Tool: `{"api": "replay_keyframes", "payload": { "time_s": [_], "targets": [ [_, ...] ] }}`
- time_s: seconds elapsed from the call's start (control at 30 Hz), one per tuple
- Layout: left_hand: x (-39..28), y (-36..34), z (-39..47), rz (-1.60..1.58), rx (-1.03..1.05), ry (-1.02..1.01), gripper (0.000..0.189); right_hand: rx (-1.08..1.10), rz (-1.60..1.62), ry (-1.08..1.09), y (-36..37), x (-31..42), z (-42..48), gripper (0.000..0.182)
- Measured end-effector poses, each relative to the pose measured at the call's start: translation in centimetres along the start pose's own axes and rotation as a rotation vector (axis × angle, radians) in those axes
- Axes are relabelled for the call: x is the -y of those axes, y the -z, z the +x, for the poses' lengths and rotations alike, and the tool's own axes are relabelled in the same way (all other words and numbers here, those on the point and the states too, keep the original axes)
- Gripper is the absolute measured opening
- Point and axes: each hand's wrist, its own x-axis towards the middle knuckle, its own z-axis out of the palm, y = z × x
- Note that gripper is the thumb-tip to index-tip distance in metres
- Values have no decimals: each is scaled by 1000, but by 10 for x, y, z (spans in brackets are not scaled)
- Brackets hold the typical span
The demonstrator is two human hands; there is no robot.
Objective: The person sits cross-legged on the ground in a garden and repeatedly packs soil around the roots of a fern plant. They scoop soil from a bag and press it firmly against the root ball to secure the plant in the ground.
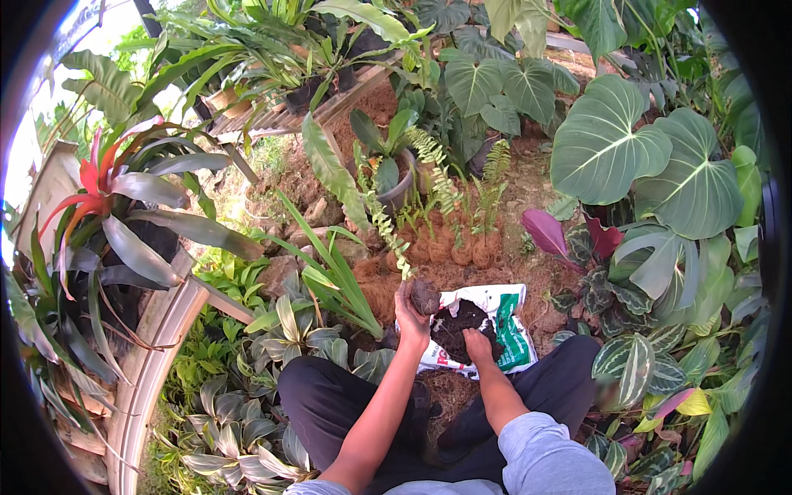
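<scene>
My left hand (411,322) holds a small fern by its round brown root ball (426,298), just left of the bag's opening. The fern's long, narrow frond (391,238) rises up and to the left from the ball. My right hand (478,346) reaches into dark potting soil (455,325) inside an open plastic bag (516,303). Its fingertips are hidden in or against the soil. White and green with printing, the bag lies on the ground in front of my bent legs.
Beyond the bag stand several small ferns with fibre-wrapped root balls (461,250). Loose brown fibre (377,291) lies left of them. Behind is a potted plant (396,179). Broad-leaved plants (609,145) crowd the right; a red-centred bromeliad (102,179) stands left beside a curved pale edge (158,352).
</scene>
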Motion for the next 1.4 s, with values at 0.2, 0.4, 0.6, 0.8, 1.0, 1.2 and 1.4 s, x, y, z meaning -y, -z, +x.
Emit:
{"api": "replay_keyframes", "payload": {
  "time_s": [0.2,0.4,0.6,0.8,1.0,1.2,1.4],
  "targets": [
    [1,5,5,-46,51,24,47,-102,241,-303,13,2,28,21],
    [-3,3,6,-80,50,39,48,22,728,-652,13,-20,60,45],
    [-8,-5,-16,-55,63,-16,44,231,1643,-751,74,-8,36,30],
    [-2,-8,-11,-60,97,37,48,217,1685,-784,155,9,23,33],
    [4,-9,-3,-34,113,61,49,173,1689,-923,169,12,31,37],
    [10,-6,-3,-12,160,72,52,190,1839,-802,158,19,26,36],
    [23,0,3,26,143,83,54,128,1800,-822,159,30,20,40]
  ]
}}
